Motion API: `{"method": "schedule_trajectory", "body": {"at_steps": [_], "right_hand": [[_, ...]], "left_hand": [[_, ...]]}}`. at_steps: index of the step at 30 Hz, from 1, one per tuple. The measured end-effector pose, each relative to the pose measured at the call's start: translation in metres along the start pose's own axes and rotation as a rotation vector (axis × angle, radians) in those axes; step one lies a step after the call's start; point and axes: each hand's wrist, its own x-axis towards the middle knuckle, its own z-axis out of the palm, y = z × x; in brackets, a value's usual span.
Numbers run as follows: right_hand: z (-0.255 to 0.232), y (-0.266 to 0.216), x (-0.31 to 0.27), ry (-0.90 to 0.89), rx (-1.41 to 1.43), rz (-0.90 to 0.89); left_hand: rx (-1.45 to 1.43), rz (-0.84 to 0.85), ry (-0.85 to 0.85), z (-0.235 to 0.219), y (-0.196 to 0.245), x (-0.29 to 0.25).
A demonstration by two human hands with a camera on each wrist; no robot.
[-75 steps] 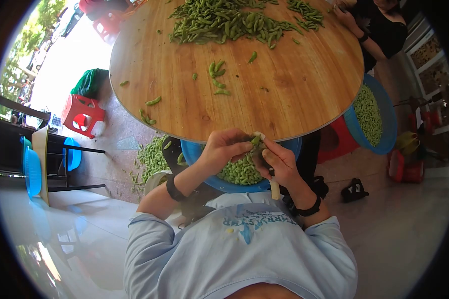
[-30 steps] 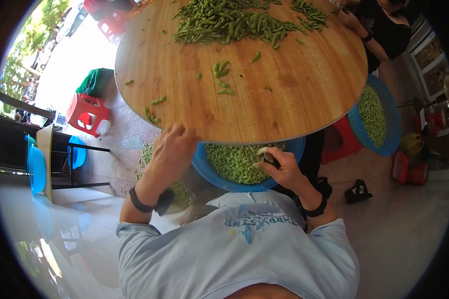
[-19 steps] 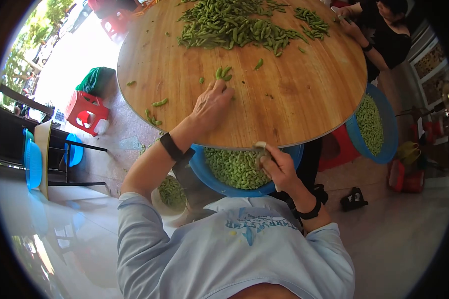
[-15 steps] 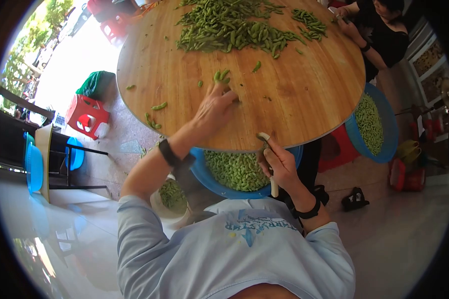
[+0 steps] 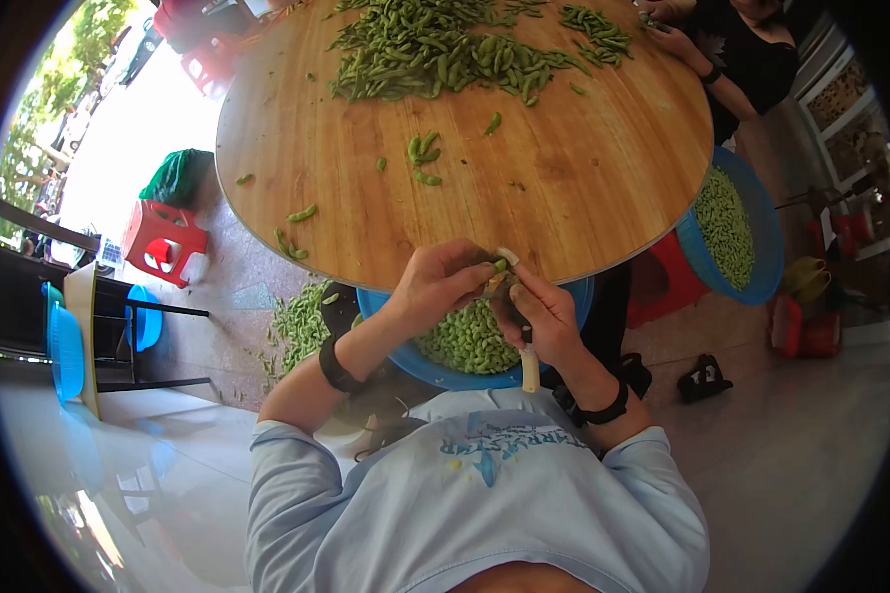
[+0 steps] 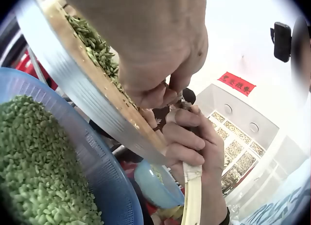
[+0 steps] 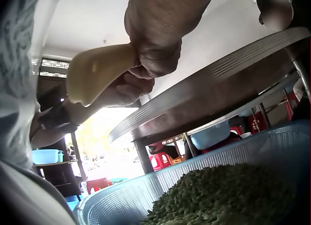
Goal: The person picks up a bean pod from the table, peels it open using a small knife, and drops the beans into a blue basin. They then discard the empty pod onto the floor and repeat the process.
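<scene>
A green pod (image 5: 501, 265) is held near the near edge of the table (image 5: 583, 178), above the shelled beans (image 5: 470, 338) in the blue basket (image 6: 112, 181). Shelling appears to be the step in hand; whether the pod is split cannot be told. For the next move, the beans seem to need freeing so that they can be dropped into the basket. The pod is pinched between thumb and fingers of the left hand (image 5: 435, 287). A pale-handled tool (image 5: 530, 371) is gripped in the curled fingers of the right hand (image 5: 554, 321), close beside the left.
</scene>
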Motion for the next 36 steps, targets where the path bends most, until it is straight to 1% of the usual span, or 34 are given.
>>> {"method": "schedule_trajectory", "body": {"at_steps": [1,5,7,8,10,11,13,14,16,17,19,20,22,23,25,26,28,29,31,32,34,35,36], "right_hand": [[0.000,0.001,0.000,0.005,-0.006,-0.003],[-0.001,0.000,0.000,-0.015,0.031,0.011],[0.000,-0.002,0.000,0.034,-0.073,-0.020],[-0.001,-0.001,0.000,0.032,-0.074,-0.021],[-0.005,0.001,-0.001,0.043,-0.044,-0.024],[-0.007,-0.001,-0.001,0.044,-0.045,-0.026],[-0.009,-0.004,-0.001,-0.033,0.117,0.037],[-0.009,-0.006,-0.002,-0.035,0.118,0.036],[-0.009,-0.011,-0.004,-0.046,0.258,0.149],[-0.009,-0.011,-0.004,-0.041,0.260,0.149],[-0.008,-0.012,-0.003,0.021,0.353,0.191],[-0.009,-0.012,-0.002,0.021,0.352,0.188],[-0.009,-0.011,-0.002,0.014,0.415,0.226],[-0.008,-0.011,-0.002,0.013,0.417,0.226],[-0.005,-0.013,-0.003,-0.002,0.442,0.243],[-0.005,-0.011,-0.004,-0.001,0.443,0.244],[-0.004,-0.010,-0.003,0.063,0.491,0.296],[-0.003,-0.010,-0.002,0.061,0.491,0.294],[-0.001,-0.009,-0.004,0.082,0.482,0.277],[-0.001,-0.007,-0.004,0.082,0.482,0.278],[-0.002,-0.006,-0.004,0.051,0.381,0.213],[-0.002,-0.008,-0.005,0.052,0.380,0.214],[0.000,-0.012,-0.004,0.071,0.250,0.193]], "left_hand": [[0.002,0.027,0.013,0.002,0.001,-0.002],[0.019,0.042,0.044,0.004,0.000,-0.006],[0.041,0.104,0.042,0.002,-0.009,-0.005],[0.041,0.106,0.042,0.000,-0.011,-0.003],[-0.189,0.005,-0.050,-0.004,-0.014,-0.001],[-0.188,0.006,-0.051,-0.006,-0.013,0.000],[-0.639,-0.213,-0.252,-0.009,-0.011,0.002],[-0.638,-0.212,-0.250,-0.009,-0.012,0.001],[-0.725,-0.286,-0.244,-0.008,-0.015,0.000],[-0.726,-0.290,-0.245,-0.008,-0.015,0.000],[-0.222,-0.041,-0.135,-0.007,-0.010,0.002],[-0.221,-0.040,-0.137,-0.007,-0.010,0.002],[0.689,0.594,0.018,-0.005,-0.012,0.000],[0.690,0.592,0.018,-0.005,-0.010,-0.002],[1.064,0.815,0.063,-0.003,0.001,-0.007],[1.064,0.813,0.062,-0.001,0.003,-0.009],[1.127,0.858,0.085,0.002,0.005,-0.011],[1.128,0.860,0.086,0.002,0.005,-0.010],[0.922,0.795,0.072,0.000,-0.001,-0.009],[0.922,0.793,0.073,-0.001,-0.003,-0.010],[0.522,0.486,0.081,0.000,-0.009,-0.011],[0.521,0.486,0.081,0.000,-0.011,-0.010],[0.360,0.327,0.051,-0.001,-0.013,-0.010]]}}
